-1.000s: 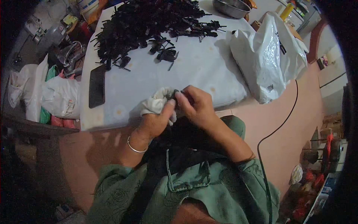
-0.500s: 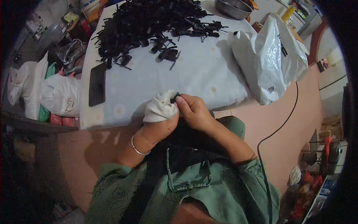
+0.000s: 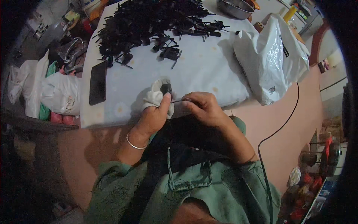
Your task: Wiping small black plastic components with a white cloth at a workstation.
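Note:
My left hand (image 3: pixel 156 116) is closed round a bunched white cloth (image 3: pixel 152 98), its thumb pressing a small black part (image 3: pixel 166 88) against the fabric. From that part a thin dark stem (image 3: pixel 178 101) runs to the right. Thumb and fingers of my right hand (image 3: pixel 203 106) pinch the stem's far end. Both hands are just over the near edge of the table. On the far side of the table spreads a heap of similar black parts (image 3: pixel 145 26), several lying loose at its near edge.
A dark phone (image 3: pixel 98 83) lies on the left of the pale tablecloth (image 3: pixel 201 74). White plastic bags stand at both sides, one on the table's right (image 3: pixel 266 63), another at left (image 3: pixel 61 93). A metal bowl (image 3: pixel 235 9) sits at the back. A black cable (image 3: pixel 278 130) hangs at right.
My hands have drawn apart; the right has shifted a little to the right. The black part now shows on the cloth, with the stem stretched between the hands.

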`<state>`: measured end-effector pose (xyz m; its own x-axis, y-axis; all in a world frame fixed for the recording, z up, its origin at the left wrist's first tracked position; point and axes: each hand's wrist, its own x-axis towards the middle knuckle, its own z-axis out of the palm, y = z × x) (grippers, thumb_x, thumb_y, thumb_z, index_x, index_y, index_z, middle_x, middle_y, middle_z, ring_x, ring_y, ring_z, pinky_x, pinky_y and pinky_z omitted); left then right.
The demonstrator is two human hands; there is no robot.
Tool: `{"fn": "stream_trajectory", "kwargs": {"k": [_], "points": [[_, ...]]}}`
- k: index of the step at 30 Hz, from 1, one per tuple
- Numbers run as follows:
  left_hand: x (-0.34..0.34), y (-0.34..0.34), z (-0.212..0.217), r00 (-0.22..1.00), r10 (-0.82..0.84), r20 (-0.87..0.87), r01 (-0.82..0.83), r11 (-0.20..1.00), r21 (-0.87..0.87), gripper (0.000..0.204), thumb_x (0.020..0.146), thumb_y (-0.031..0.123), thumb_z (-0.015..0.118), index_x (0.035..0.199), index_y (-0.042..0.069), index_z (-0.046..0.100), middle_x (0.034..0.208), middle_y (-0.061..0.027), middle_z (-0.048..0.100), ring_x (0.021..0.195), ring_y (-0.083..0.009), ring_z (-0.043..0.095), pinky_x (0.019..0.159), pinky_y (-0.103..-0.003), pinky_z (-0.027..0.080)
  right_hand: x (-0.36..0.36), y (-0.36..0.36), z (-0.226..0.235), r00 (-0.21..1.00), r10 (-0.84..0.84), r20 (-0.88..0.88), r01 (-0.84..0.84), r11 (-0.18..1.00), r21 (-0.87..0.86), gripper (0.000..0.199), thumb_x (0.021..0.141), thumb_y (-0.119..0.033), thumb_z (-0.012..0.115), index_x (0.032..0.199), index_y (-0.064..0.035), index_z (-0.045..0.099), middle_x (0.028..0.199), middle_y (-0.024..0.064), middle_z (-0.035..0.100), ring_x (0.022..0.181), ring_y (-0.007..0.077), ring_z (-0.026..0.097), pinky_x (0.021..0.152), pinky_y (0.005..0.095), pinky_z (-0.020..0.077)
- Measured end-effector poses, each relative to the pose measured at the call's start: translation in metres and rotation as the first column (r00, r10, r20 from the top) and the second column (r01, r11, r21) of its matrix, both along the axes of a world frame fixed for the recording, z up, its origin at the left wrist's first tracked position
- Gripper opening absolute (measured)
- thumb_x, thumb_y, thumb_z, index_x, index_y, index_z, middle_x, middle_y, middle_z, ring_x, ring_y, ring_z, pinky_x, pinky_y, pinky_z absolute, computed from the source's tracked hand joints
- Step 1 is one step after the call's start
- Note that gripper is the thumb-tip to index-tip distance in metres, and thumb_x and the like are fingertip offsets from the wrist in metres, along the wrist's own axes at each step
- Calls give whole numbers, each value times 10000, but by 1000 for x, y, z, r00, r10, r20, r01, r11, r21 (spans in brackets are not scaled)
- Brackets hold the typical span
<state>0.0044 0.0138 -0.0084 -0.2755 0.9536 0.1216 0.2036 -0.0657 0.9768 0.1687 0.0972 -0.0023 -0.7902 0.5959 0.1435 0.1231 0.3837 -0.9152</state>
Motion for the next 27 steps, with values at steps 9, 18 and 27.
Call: {"fn": "stream_trajectory", "kwargs": {"k": [9, 18, 27], "points": [[10, -6, 14, 985, -148, 83, 154, 985, -75, 280, 855, 79, 443, 1128, 18, 437, 733, -3, 508, 637, -67, 467, 559, -219, 404, -13, -7, 2, 997, -76, -25, 72, 991, -112, 185, 860, -141, 525, 761, 15, 539, 647, 44, 509, 620, 90, 466, 581, 247, 409], [7, -5, -7, 818, 25, -575, 142, 959, 245, 211, 815, 48, 452, 1017, -13, 467, 824, -99, 517, 747, -184, 510, 672, -283, 427, -19, -9, -1, 1000, -27, -4, 27, 997, 66, 306, 910, -223, 443, 716, 12, 470, 588, 57, 416, 578, 109, 388, 536, 277, 368], [9, -6, 3, 967, -76, -245, 107, 987, 117, 231, 777, 18, 460, 999, -46, 458, 903, -186, 498, 827, -308, 523, 729, -328, 427, -26, -12, -12, 987, -58, -151, 36, 989, -146, 290, 904, -196, 447, 704, 11, 484, 546, 84, 426, 524, 122, 372, 496, 296, 367]]}}
